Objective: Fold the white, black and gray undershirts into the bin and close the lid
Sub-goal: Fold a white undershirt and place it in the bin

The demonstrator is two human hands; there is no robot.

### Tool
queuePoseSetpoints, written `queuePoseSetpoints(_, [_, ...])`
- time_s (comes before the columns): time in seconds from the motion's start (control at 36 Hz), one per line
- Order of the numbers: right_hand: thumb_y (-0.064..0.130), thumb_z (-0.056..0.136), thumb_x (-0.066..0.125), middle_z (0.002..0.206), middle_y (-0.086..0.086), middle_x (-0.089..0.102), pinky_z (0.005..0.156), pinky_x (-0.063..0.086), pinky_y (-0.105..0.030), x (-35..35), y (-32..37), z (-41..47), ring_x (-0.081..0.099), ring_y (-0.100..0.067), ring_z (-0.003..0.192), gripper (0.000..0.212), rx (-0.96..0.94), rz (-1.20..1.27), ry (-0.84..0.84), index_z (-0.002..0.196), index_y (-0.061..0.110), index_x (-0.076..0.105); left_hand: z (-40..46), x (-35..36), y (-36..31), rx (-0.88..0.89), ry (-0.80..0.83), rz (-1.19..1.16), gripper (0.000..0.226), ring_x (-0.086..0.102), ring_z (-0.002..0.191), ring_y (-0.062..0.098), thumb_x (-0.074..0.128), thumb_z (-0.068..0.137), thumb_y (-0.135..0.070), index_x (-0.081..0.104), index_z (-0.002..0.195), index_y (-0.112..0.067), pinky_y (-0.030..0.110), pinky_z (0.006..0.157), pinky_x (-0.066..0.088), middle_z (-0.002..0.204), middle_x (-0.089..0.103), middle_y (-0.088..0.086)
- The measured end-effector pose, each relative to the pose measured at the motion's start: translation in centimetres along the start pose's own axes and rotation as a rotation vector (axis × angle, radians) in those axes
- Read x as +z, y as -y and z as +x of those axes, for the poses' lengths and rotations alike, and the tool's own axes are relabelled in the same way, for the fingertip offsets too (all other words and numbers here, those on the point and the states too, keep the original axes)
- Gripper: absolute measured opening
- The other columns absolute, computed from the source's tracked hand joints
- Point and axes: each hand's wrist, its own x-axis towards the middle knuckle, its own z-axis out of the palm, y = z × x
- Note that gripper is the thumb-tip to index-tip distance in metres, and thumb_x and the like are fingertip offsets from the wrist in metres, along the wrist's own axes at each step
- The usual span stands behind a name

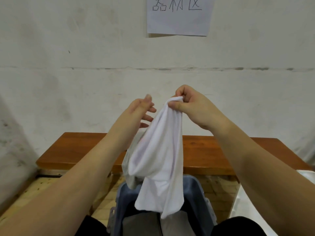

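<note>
A white undershirt (pixel 158 160) hangs bunched in the air in front of me. My right hand (pixel 190 108) pinches its top edge between thumb and curled fingers. My left hand (pixel 143 109) is just left of the cloth with fingers straight and spread, holding nothing. Below the shirt stands a blue-grey bin (pixel 122 198) between my knees. Grey fabric (pixel 141 223) lies inside it, with a dark patch beside it. The shirt's lower end dangles over the bin's opening. No lid is in view.
A brown wooden bench (pixel 213 150) runs along the white wall behind the bin. A paper sign (pixel 179 16) hangs on the wall. A white object (pixel 303 178) sits at the right edge. The floor is tiled.
</note>
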Motion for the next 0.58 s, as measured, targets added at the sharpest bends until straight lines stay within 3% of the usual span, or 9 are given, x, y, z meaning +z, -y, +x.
queuePoseSetpoints(0.06, [0.036,0.084,0.073,0.079,0.01,0.055,0.069,0.036,-0.033,-0.3,-0.4,0.3,0.048,-0.011,0.073,0.025,-0.005,0.011,-0.04,0.077,0.034,0.049,-0.9,-0.2,0.1,-0.025,0.075,0.221,0.038,0.062,0.096,0.01,0.059,0.074,-0.068,0.056,0.104,-0.044,0.03,0.082,0.05,0.097,0.063,-0.022])
queuePoseSetpoints(0.11, [0.031,0.088,0.071,0.079,0.01,0.053,0.062,0.035,-0.025,-0.5,-0.6,0.4,0.046,-0.006,0.068,0.026,0.001,-0.02,-0.062,0.079,0.03,0.047,-2.0,-0.2,0.6,-0.086,0.202,0.571,0.045,0.057,0.096,0.005,0.066,0.079,-0.06,0.042,0.115,-0.046,0.026,0.075,0.046,0.103,0.055,-0.024])
queuePoseSetpoints(0.14, [0.031,0.089,0.07,0.08,0.01,0.054,0.059,0.034,-0.022,-0.6,-0.6,0.3,0.045,-0.004,0.066,0.026,0.002,-0.053,-0.07,0.08,0.029,0.046,-2.4,-0.2,1.1,-0.104,0.228,0.714,0.047,0.058,0.093,0.006,0.068,0.08,-0.056,0.041,0.116,-0.041,0.026,0.073,0.048,0.104,0.055,-0.021])
queuePoseSetpoints(0.22, [0.032,0.09,0.069,0.092,0.002,0.064,0.058,0.037,-0.019,-1.2,-0.7,0.2,0.051,-0.005,0.071,0.024,0.007,-0.136,-0.095,0.082,0.028,0.046,-2.1,-0.9,2.7,-0.132,0.192,1.012,0.016,0.059,0.079,0.017,0.062,0.086,-0.035,0.057,0.094,-0.021,0.029,0.066,0.047,0.087,0.062,-0.001])
queuePoseSetpoints(0.31, [0.032,0.088,0.07,0.098,0.006,0.068,0.062,0.041,-0.022,-2.2,-1.4,-0.1,0.056,-0.008,0.078,0.022,0.034,-0.171,-0.108,0.086,0.024,0.049,-1.2,-2.0,2.7,-0.151,0.126,0.971,0.011,0.052,0.066,0.015,0.059,0.091,-0.027,0.06,0.082,-0.019,0.026,0.056,0.037,0.075,0.057,0.002])
queuePoseSetpoints(0.47, [0.036,0.087,0.071,0.077,0.007,0.057,0.052,0.034,-0.022,-5.0,-3.8,-0.5,0.047,-0.008,0.062,0.026,0.12,-0.366,-0.062,0.091,0.019,0.052,1.0,-2.4,2.0,-0.044,-0.057,0.721,0.013,0.048,0.062,0.016,0.063,0.091,-0.024,0.063,0.087,-0.012,0.029,0.053,0.031,0.074,0.057,0.004])
queuePoseSetpoints(0.58, [0.037,0.088,0.071,0.091,0.015,0.062,0.063,0.038,-0.019,-6.7,-5.3,-1.0,0.056,-0.001,0.079,0.018,0.195,-0.479,0.055,0.101,0.03,0.061,2.6,-1.9,2.0,-0.036,-0.084,0.604,0.014,0.055,0.071,0.017,0.066,0.09,-0.028,0.066,0.09,-0.015,0.031,0.059,0.039,0.084,0.066,0.004])
